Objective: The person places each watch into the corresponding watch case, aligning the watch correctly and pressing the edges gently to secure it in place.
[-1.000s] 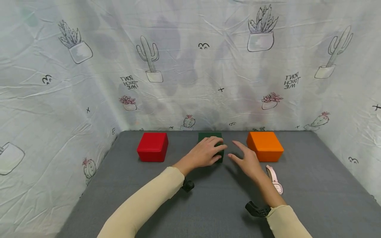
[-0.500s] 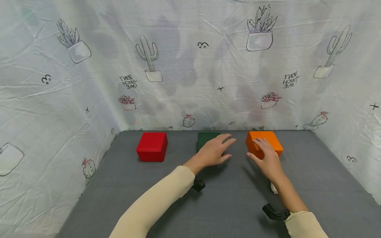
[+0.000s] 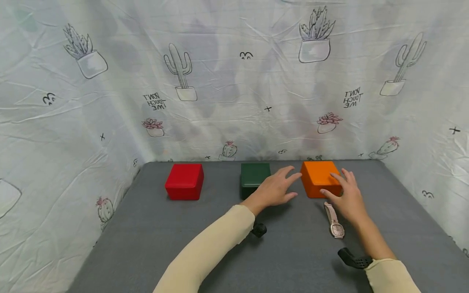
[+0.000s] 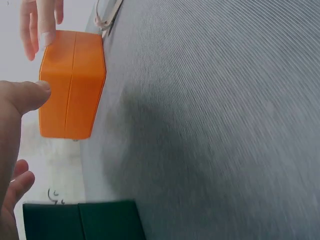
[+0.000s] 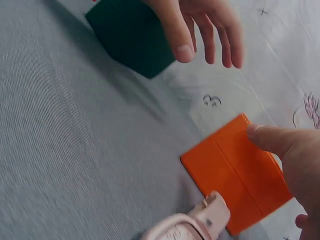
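An orange box (image 3: 318, 173) with a closed lid stands at the back right of the table. My left hand (image 3: 275, 188) hovers left of it, fingers spread and holding nothing. On the box's right side is my right hand (image 3: 349, 199), its fingers apart and bent a little; whether they touch the box I cannot tell. A pink wristwatch (image 3: 334, 223) lies in front of the orange box, just left of my right wrist. In the right wrist view the watch (image 5: 175, 229) shows partly at the bottom. Behind my left hand, a dark green box (image 3: 254, 174) is partly covered.
A red box (image 3: 184, 181) stands at the back left, in line with the other two. The grey table (image 3: 205, 240) ends at a white cloth (image 3: 220, 81) printed with cacti, which hangs behind and along the sides. Black cameras (image 3: 259, 230) sit on both wrists.
Both hands have moved right, from the green box to either side of the orange box. The right arm no longer covers the watch. The boxes stay in place.
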A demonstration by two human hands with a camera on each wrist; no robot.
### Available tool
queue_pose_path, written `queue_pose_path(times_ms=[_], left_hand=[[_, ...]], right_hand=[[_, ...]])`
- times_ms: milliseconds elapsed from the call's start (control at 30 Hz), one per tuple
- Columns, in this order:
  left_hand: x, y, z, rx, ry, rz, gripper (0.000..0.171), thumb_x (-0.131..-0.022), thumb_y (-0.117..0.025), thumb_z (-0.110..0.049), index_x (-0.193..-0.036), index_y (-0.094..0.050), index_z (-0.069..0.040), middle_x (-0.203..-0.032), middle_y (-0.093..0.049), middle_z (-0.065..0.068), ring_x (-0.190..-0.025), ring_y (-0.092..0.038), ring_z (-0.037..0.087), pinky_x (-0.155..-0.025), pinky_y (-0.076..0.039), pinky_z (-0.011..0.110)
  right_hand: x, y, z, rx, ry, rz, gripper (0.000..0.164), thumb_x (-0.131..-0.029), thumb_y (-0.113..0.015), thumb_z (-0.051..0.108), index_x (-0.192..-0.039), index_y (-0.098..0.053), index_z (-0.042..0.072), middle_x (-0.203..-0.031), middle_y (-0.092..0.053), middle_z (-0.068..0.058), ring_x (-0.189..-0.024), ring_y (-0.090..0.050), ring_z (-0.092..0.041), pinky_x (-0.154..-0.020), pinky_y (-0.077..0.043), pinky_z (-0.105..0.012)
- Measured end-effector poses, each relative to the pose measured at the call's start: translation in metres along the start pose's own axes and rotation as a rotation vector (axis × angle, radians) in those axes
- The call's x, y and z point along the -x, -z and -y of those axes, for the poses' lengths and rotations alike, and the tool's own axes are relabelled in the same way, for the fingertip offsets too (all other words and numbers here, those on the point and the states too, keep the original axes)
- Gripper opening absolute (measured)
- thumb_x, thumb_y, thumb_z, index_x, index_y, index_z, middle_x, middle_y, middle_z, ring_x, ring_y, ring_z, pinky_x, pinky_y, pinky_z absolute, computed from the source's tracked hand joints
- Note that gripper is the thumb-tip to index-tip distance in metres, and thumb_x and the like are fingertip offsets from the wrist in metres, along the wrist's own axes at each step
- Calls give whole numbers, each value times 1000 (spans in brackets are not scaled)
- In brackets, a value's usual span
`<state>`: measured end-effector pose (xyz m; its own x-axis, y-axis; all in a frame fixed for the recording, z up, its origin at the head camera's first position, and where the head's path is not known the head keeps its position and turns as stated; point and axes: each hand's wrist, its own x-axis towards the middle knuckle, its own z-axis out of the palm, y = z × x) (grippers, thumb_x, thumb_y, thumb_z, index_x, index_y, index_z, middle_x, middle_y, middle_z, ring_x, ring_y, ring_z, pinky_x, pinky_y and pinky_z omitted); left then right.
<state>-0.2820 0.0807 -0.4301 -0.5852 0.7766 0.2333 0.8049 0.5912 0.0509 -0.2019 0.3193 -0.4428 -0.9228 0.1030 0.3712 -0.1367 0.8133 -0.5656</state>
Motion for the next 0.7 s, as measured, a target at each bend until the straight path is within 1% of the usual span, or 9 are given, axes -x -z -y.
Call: queue_pose_path(times_ms=[100, 167, 267, 367, 433, 533, 700], left_hand=[[-9, -5, -6, 1, 16, 6, 64, -93, -61, -44, -149, -36, -25, -155, -33, 6, -141, -38, 18, -105, -46, 30], [-15, -8, -10, -13, 22, 18, 64, -93, -60, -44, -149, -36, -26, -155, -32, 6, -141, -38, 18, -106, -45, 30], [-23, -11, -15, -20, 24, 41, 64, -93, -60, -45, -150, -35, -27, -157, -29, 5, -141, -37, 18, -107, -44, 30], [-30, -13, -19, -18, 29, 61, 65, -93, -58, -46, -150, -32, -28, -159, -25, 4, -142, -35, 17, -108, -43, 31], [-33, -14, -20, -13, 36, 73, 65, -94, -57, -48, -151, -31, -29, -160, -22, 3, -143, -33, 17, -108, -43, 31], [-37, -16, -21, -12, 44, 88, 65, -94, -54, -50, -151, -30, -31, -161, -20, 2, -143, -32, 17, -108, -44, 32], [-43, -19, -23, -14, 53, 105, 64, -95, -50, -53, -152, -28, -31, -161, -18, 2, -144, -31, 18, -109, -42, 32]], right_hand=[[-3, 4, -7, 18, -47, 51, 76, -87, -72, 34, -143, -38, -4, -155, -17, -32, -136, -22, -58, -99, -25, -76], [-5, 6, -11, 32, -67, 77, 81, -86, -73, 35, -145, -34, -4, -154, -16, -34, -131, -27, -60, -96, -28, -76], [-6, 8, -19, 28, -78, 108, 88, -85, -74, 36, -148, -28, -5, -151, -19, -36, -131, -27, -59, -98, -26, -75], [-7, 7, -25, 21, -83, 133, 94, -84, -74, 37, -150, -22, -4, -149, -26, -36, -131, -29, -57, -100, -27, -73], [-7, 5, -29, 11, -91, 150, 97, -84, -74, 38, -151, -17, -3, -149, -27, -36, -132, -30, -56, -101, -27, -72], [-8, 3, -32, 1, -110, 174, 102, -85, -72, 42, -153, -10, -2, -150, -27, -36, -130, -32, -56, -101, -29, -71], [-8, 1, -35, -7, -143, 209, 109, -84, -74, 41, -154, -1, 1, -148, -29, -36, -126, -38, -55, -99, -35, -69]])
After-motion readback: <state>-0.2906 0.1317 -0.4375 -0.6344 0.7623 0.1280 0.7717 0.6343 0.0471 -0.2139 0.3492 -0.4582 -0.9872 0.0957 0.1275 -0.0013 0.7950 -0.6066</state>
